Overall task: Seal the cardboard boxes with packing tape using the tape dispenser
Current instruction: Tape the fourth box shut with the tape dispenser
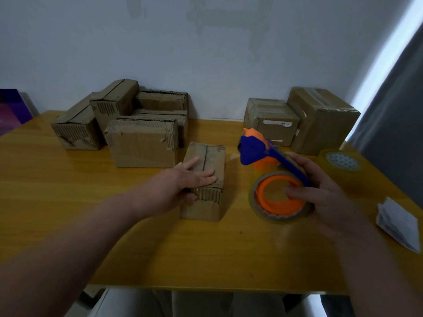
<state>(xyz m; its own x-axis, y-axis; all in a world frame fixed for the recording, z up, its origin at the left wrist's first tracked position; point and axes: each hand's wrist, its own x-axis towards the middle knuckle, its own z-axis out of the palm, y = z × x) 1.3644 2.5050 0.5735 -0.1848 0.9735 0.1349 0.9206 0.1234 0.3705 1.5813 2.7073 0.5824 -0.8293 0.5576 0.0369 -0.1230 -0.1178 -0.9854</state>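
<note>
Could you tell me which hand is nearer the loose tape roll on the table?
Right. The right hand, holding the tape dispenser, is beside the loose tape roll; the left hand rests on the small box.

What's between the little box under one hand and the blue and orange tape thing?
Just a bare strip of the yellow table, seen in the head view. The small box and the tape dispenser stand apart.

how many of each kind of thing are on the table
cardboard boxes: 8
tape dispenser, with its loaded roll: 1
spare tape roll: 1
folded paper: 1
total: 11
</note>
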